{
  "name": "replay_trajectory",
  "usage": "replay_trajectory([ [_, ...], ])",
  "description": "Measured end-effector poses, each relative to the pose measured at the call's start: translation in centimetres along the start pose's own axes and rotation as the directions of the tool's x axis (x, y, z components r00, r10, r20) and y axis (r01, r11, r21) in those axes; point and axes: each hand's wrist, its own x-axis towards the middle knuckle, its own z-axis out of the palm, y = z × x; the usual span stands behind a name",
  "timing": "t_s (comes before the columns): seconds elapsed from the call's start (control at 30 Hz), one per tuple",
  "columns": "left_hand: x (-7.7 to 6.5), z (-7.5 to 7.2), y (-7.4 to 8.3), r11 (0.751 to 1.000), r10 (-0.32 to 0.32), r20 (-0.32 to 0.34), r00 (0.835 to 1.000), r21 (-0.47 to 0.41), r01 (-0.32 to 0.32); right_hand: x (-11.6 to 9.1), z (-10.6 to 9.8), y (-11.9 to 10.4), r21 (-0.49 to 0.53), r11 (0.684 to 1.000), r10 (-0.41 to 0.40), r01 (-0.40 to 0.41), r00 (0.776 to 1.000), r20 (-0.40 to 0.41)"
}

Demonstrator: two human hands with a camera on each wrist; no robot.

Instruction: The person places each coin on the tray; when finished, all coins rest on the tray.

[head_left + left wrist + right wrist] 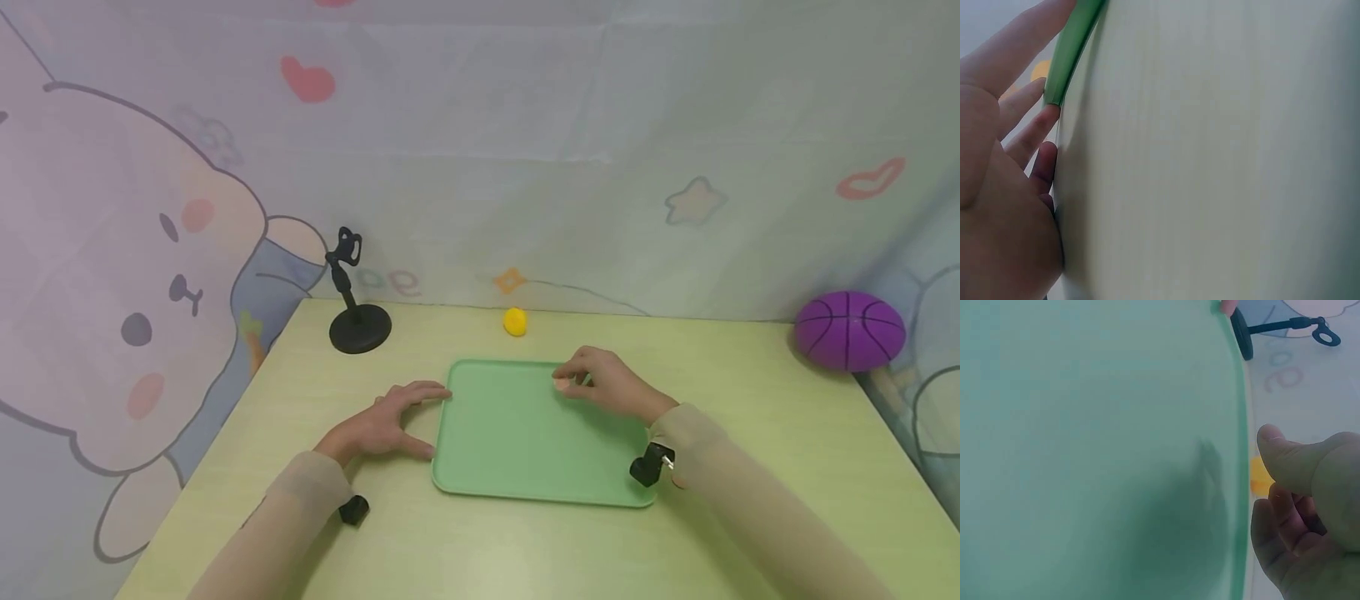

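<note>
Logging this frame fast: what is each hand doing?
Left hand: open, fingers spread on the table, touching the tray edge.
Right hand: loosely curled over the tray, holding nothing.

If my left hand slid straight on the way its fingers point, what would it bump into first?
Most likely the green tray: the left hand lies flat on the table, its fingers already at the tray's left rim.
</note>
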Motion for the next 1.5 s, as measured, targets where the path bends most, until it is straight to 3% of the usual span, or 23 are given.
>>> replay_trajectory([
  [0.4, 0.1, 0.0, -0.2, 1.000, -0.001, 0.001, 1.000, 0.015, 0.001, 3.7, 2.8, -1.8, -0.052, 0.998, -0.022, 0.021, 1.000, -0.011],
  [0.63, 0.1, 0.0, -0.1, 1.000, -0.008, 0.006, 1.000, 0.012, 0.008, 5.1, 4.3, -2.1, -0.066, 0.998, 0.014, -0.015, 1.000, -0.013],
  [0.83, 0.2, 0.1, 0.0, 1.000, -0.024, 0.005, 1.000, 0.014, 0.024, 5.5, 5.2, -2.0, -0.077, 0.996, 0.048, -0.046, 0.999, 0.024],
  [1.5, 0.1, 0.1, -0.1, 0.999, -0.030, -0.012, 0.999, 0.020, 0.030, 5.7, 5.6, -2.7, -0.080, 0.991, 0.112, -0.111, 0.994, 0.012],
])
